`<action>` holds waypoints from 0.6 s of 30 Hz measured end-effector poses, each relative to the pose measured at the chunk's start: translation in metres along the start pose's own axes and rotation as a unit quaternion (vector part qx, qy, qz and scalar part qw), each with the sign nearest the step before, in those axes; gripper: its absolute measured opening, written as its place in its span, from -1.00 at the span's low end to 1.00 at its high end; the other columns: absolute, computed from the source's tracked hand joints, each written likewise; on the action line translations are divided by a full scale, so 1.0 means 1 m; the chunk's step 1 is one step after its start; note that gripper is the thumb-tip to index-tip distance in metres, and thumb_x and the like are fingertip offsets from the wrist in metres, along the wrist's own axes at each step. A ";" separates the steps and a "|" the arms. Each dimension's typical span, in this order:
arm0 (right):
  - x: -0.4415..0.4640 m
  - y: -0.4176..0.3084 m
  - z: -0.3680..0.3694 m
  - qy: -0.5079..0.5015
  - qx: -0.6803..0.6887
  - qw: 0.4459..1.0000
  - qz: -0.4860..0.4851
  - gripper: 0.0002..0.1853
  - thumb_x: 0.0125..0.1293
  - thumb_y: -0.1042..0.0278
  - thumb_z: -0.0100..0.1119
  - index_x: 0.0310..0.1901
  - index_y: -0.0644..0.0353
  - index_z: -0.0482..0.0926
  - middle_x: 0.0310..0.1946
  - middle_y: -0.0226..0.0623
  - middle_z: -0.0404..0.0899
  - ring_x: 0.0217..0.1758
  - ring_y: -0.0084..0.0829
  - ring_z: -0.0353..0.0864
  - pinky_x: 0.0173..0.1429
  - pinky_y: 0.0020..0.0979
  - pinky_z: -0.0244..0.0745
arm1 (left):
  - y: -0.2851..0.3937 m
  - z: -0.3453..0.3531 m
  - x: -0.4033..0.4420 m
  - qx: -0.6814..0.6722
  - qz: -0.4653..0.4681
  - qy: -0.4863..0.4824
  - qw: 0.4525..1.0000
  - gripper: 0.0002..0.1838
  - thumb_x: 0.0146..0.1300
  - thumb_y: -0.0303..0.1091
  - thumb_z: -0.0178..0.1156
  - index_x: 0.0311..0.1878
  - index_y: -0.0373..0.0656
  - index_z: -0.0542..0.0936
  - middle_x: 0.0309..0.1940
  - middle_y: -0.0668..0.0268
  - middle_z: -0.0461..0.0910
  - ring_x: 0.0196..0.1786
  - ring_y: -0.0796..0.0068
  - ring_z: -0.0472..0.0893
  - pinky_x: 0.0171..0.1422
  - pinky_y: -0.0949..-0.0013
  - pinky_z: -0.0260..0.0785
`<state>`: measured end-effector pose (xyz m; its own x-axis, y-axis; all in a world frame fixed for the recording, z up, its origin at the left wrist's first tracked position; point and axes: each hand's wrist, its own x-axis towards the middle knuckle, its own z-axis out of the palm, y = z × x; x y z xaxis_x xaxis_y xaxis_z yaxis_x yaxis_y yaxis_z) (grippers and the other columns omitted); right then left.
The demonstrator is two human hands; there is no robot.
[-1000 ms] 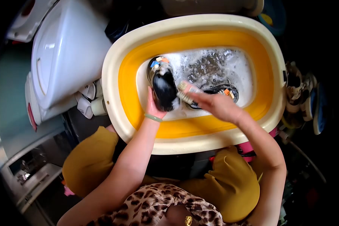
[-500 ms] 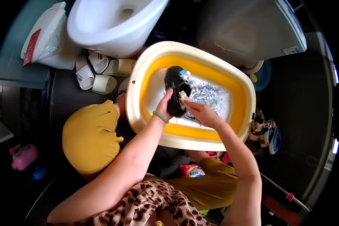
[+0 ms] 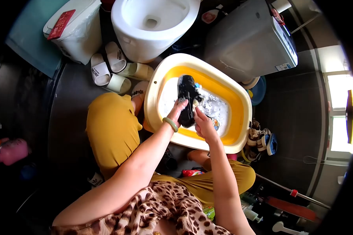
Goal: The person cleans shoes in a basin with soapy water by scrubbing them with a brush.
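Observation:
In the head view, my left hand (image 3: 178, 111), with a green bangle at the wrist, is closed around a black shoe (image 3: 187, 92) over the basin. The shoe is tilted, and its dark outer surface faces up at me. Beside it, my right hand (image 3: 203, 124) is closed on a small pale brush (image 3: 196, 103), held against the shoe's right side; fingers and shoe hide most of the brush. Below is a yellow and cream basin (image 3: 150, 103) of foamy water (image 3: 219, 109). A small colourful item (image 3: 215, 123) shows in the foam near my right hand.
A toilet (image 3: 133, 45) and lidded bin (image 3: 84, 37) stand at the back left, with slippers (image 3: 100, 71) near them. A grey appliance (image 3: 239, 47) is behind the basin. More shoes (image 3: 259, 138) and a blue tub (image 3: 259, 92) sit to the right.
The camera view has shifted, bringing a window into sight. The shoe has turned so its opening no longer faces me. The brush has stayed at the shoe's right side.

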<state>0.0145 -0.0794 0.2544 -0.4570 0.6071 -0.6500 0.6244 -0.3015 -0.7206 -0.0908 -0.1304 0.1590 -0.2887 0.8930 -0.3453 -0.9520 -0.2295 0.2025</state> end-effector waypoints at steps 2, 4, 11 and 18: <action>-0.004 0.008 -0.008 -0.038 0.055 0.998 0.001 -0.55 0.36 0.26 0.00 0.28 -0.12 0.31 -0.60 -0.65 0.32 -0.73 -0.72 0.11 -0.69 -0.61 0.02 | 0.000 -0.004 0.002 -0.049 -0.028 -0.042 0.998 -0.59 0.18 -0.07 0.19 0.01 -0.10 0.45 -0.19 0.30 0.57 -0.16 0.41 0.60 -0.05 0.33 0.49; 0.017 0.015 -0.020 -0.025 -0.004 0.997 -0.067 -0.55 0.35 0.27 0.00 0.28 -0.08 0.31 -0.55 -0.68 0.35 -0.66 -0.71 0.17 -0.62 -0.61 0.10 | -0.011 -0.004 0.006 -0.040 -0.071 -0.045 0.996 -0.57 0.19 -0.07 0.18 0.04 -0.09 0.45 -0.17 0.30 0.57 -0.15 0.44 0.59 -0.03 0.33 0.48; 0.077 -0.014 -0.008 0.161 0.263 0.950 -0.038 -0.72 0.32 0.20 -0.07 -0.07 0.13 0.53 -0.48 -0.33 0.58 -0.50 -0.42 0.56 -0.41 -0.39 0.43 | -0.015 0.022 0.007 0.022 -0.061 -0.043 0.997 -0.25 0.08 -0.23 0.33 0.30 -0.04 0.17 0.09 0.26 0.40 0.10 0.37 0.46 0.14 0.29 0.37; 0.003 -0.021 -0.012 -0.011 -0.026 1.000 -0.007 -0.57 0.38 0.27 -0.05 0.28 -0.02 0.31 -0.70 -0.65 0.27 -0.78 -0.76 0.13 -0.70 -0.62 0.03 | -0.005 -0.001 0.022 -0.020 0.002 -0.010 1.000 -0.49 0.19 -0.18 0.20 0.16 -0.10 0.31 -0.10 0.29 0.51 -0.06 0.42 0.55 0.05 0.32 0.43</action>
<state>0.0070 -0.0625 0.2704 -0.4795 0.5936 -0.6463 0.6505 -0.2539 -0.7158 -0.0926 -0.1098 0.1491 -0.2906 0.8997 -0.3257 -0.9543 -0.2480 0.1665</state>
